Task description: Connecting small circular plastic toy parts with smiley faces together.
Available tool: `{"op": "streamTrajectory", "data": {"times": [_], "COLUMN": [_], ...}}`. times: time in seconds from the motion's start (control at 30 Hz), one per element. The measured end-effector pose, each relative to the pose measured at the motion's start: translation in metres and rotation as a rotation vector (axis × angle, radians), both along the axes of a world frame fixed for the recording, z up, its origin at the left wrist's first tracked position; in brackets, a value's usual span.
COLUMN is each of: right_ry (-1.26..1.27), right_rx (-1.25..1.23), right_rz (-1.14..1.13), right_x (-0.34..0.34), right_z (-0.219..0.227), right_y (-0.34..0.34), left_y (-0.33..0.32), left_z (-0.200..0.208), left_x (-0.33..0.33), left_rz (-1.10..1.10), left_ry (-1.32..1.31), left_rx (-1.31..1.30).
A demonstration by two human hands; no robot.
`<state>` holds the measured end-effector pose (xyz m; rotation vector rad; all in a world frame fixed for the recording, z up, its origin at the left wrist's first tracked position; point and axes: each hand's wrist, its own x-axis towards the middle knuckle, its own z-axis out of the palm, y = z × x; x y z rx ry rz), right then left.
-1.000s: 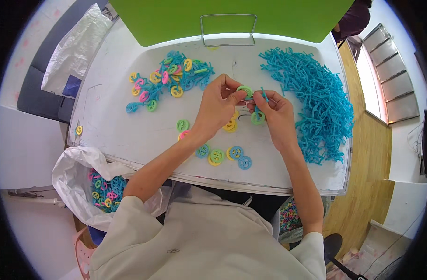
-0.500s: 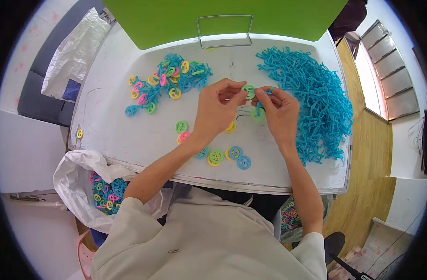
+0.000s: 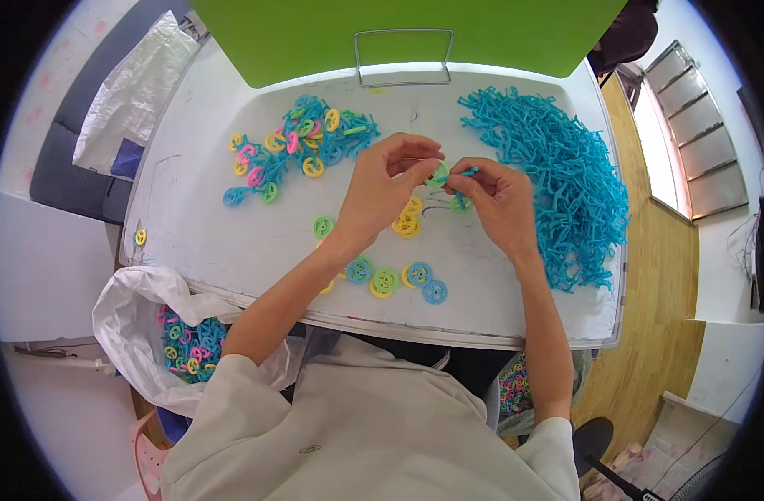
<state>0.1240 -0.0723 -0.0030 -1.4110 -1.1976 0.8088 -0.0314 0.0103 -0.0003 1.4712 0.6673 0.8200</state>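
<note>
Over the middle of the white table, my left hand pinches a small green plastic wheel by its edge. My right hand is closed on a thin blue plastic piece, whose tip meets the wheel. A second green wheel shows just under my right fingers; whether it hangs from the blue piece, I cannot tell. Below my hands lie loose yellow wheels, a green wheel and blue wheels, some overlapping. My left wrist partly covers others.
A large heap of blue pieces fills the table's right side. Joined blue pieces and coloured wheels are piled at the far left. A white sack of similar parts stands at the near left. A green panel with a wire handle borders the back.
The green wheel has turned in my left fingers and dropped slightly. My right hand has brought the blue piece against it. More yellow wheels show beneath my hands.
</note>
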Motion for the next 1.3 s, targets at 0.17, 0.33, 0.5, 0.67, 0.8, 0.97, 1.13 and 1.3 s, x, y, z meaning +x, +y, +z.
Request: {"op": "streamTrajectory", "data": {"times": [0.17, 0.33, 0.5, 0.67, 0.8, 0.97, 1.13, 1.3], "right_ry": [0.01, 0.101, 0.044, 0.075, 0.102, 0.084, 0.088, 0.241], "right_rx": [-0.045, -0.024, -0.028, -0.069, -0.09, -0.131, -0.134, -0.058], "right_rz": [-0.06, -0.07, -0.065, -0.103, -0.156, -0.225, -0.269, -0.23], "right_x": [-0.005, -0.002, -0.004, -0.007, -0.013, -0.017, -0.025, -0.029], "right_z": [0.003, -0.001, 0.003, 0.007, 0.004, 0.004, 0.006, 0.001], "right_y": [0.0, 0.003, 0.0, -0.001, -0.001, -0.001, -0.001, 0.002], "left_y": [-0.002, -0.003, 0.0, -0.003, -0.007, -0.01, -0.01, -0.003], "left_z": [0.007, 0.007, 0.001, -0.001, 0.002, 0.0, -0.001, -0.012], "left_x": [-0.002, -0.002, -0.002, 0.0, 0.0, 0.004, 0.004, 0.006], "left_rz": [-0.088, -0.115, -0.078, -0.001, 0.063, 0.109, 0.132, 0.144], "left_ry": [0.071, -0.036, -0.009, 0.045, 0.117, 0.129, 0.138, -0.018], "left_rx": [-0.129, -0.189, -0.189, 0.03, 0.133, 0.157, 0.149, -0.056]}}
